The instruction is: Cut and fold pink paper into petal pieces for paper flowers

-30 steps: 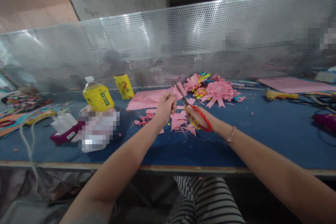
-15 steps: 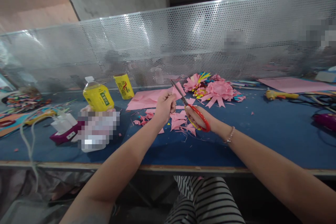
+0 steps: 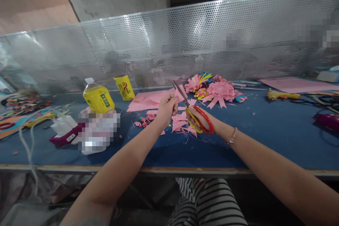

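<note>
My left hand (image 3: pixel 167 107) is closed, pinching a small piece of pink paper (image 3: pixel 180 93) at its lower left edge. My right hand (image 3: pixel 199 113) grips a pair of scissors (image 3: pixel 208 123) with red and yellow handles. The scissor blades point up and to the left and lie against the pink piece; whether they are cutting into it I cannot tell. Below the hands lie pink paper scraps (image 3: pixel 179 124) and thin offcuts. Pink paper sheets (image 3: pixel 144 100) rest flat behind my left hand. Beyond my right hand sits a heap of pink paper flowers (image 3: pixel 221 91) with yellow and blue strips.
To the left stand a bottle of yellow liquid (image 3: pixel 98 97) and a yellow can (image 3: pixel 125 88). A purple power strip (image 3: pixel 67 137) with white plugs lies nearer. On the right are a yellow glue gun (image 3: pixel 282 95) and cables. A perforated metal screen (image 3: pixel 164 35) closes the table's back.
The scissors' handles have spread wider, with the yellow loop now showing more. My left hand and the pink piece stay almost where they were.
</note>
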Demonstrator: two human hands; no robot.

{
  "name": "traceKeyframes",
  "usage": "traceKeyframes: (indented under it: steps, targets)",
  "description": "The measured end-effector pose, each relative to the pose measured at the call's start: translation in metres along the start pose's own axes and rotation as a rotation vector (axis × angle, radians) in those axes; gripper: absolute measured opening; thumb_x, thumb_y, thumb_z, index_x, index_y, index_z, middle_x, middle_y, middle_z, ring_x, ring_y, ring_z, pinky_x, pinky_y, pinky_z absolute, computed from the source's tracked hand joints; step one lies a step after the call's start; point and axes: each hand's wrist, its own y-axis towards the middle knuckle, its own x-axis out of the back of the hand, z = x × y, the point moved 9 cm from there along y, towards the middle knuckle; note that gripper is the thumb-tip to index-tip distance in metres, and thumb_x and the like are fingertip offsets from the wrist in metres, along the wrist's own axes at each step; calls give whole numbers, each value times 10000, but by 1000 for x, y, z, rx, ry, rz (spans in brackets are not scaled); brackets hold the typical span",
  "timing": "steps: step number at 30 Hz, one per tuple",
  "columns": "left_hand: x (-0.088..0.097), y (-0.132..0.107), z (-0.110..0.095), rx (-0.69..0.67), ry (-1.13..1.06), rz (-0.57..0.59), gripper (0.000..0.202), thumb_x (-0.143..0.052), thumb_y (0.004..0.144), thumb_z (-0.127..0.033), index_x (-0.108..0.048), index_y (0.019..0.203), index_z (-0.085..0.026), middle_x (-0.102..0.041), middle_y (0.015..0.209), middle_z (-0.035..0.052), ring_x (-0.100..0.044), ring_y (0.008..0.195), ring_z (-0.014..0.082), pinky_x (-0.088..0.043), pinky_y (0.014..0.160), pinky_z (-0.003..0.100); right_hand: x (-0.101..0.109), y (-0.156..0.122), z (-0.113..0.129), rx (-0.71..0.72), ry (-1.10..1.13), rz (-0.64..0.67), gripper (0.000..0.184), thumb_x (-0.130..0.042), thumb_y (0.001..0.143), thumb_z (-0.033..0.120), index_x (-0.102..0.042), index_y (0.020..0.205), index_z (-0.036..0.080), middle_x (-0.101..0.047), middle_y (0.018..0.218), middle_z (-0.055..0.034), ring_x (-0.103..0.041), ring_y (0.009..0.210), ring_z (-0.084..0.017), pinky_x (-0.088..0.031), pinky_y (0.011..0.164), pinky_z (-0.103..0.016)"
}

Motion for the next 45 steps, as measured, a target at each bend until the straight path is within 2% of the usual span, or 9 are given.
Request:
traceKeyframes:
  steps: [6,20,28,34,40,42,45]
  targets:
    - [-2,1,0,-3,-23,16,176,-468,724,-194,-348,597,-181,-314,351,-99,-244,255,11,-144,308,173,2,0,-3,-39,17,-19,440,-350,713,612,-365,596,188,-321,368,79,-295,281,-43,-250,278,-168]
    - [-2,-1,0,1,-11,26,175,-479,707,-207,-340,604,-183,-318,350,-106,-238,251,11,-149,306,169,4,2,-4,-26,21,-21,447,-374,694,623,-366,606,185,-325,408,74,-301,303,-39,-248,273,-158]
    - [-6,-3,0,19,-18,34,170,-474,702,-189,-339,598,-182,-316,348,-104,-231,251,11,-140,309,172,10,12,-12,0,-40,-40,462,-359,691,640,-383,588,190,-336,405,63,-300,282,-44,-263,259,-180]
    - [-5,-2,0,16,-27,34,155,-474,711,-199,-356,612,-177,-317,356,-105,-235,259,7,-144,313,167,15,11,-3,80,-197,-100,491,-319,705,650,-363,538,191,-334,362,58,-326,249,-57,-280,254,-201]
    - [-6,-3,0,7,-32,39,159,-474,711,-195,-354,607,-178,-324,350,-103,-237,244,13,-139,306,177,16,11,-6,61,-215,-116,492,-321,706,648,-360,515,196,-320,332,56,-326,241,-68,-287,252,-214]
    - [-6,-3,0,1,-23,42,176,-474,714,-196,-344,597,-179,-323,353,-103,-240,246,11,-146,307,176,20,14,-8,53,-195,-134,477,-316,718,633,-368,533,197,-333,347,52,-325,252,-73,-293,261,-223]
    - [-4,-2,2,15,-3,37,197,-473,721,-209,-330,589,-181,-327,357,-101,-245,252,10,-158,310,171,39,19,-7,88,-208,-235,416,-354,737,573,-419,581,193,-394,389,32,-374,306,-96,-334,320,-243]
